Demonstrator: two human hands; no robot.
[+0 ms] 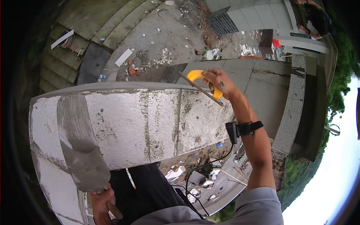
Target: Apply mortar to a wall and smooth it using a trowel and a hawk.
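Observation:
My right hand (219, 83) is wrapped around the yellow handle of a plastering trowel (194, 75). Its thin blade, seen nearly edge-on, is over the far edge of a pale, mortar-stained slab surface (120, 123). Low at the left, my left hand (104, 200) grips the wooden handle of a mortar trowel (90, 168), whose blade is coated in wet grey mortar. Beyond that blade, a combed strip of grey mortar (75, 120) lies across the slabs. The mortar on the blade and the strip overlap in view, so I cannot tell whether they touch.
Broken tile pieces (165, 58) litter the concrete ground beyond the slabs. Steps (120, 22) rise at the far left, near a bucket (65, 42). Another person (317, 20) is at the far right. A cable (215, 163) hangs from the device on my right wrist.

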